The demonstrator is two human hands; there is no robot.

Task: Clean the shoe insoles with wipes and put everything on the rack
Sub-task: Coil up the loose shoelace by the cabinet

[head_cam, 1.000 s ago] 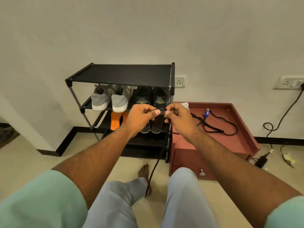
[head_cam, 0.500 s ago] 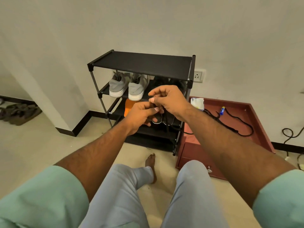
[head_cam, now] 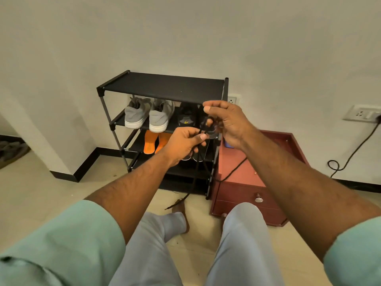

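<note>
Person sits on the floor facing a black shoe rack at 12 o'clock, both arms out in front. Left hand has fingers curled, thumb and forefinger pinching a black shoelace; the lace hangs down from that hand and trails to the floor near a bare foot at 6 o'clock of the rack. Right hand sits higher, at 1 o'clock of the left hand, just beside it, fingers curled and gripping the upper part of the same lace, which loops between the two hands; exact wraps in the loop too small to tell. Rack top shelf bare black. Middle shelf: grey sneakers side by side at the left, heels toward the person, dark shoes just beside them at 3 o'clock, partly hidden behind the hands. Next shelf down: orange insoles lying flat at the left, a dark insole pair at the right, mostly covered by the left hand. Red wooden cabinet touching or just beside the rack at 3 o'clock, metal knob on its front; a second black lace lies across its top. Wall sockets behind, black cable hanging from the one at far right. Person wears mint-green sleeves, light grey trousers. Dark footwear at the far left edge, blurred.
</note>
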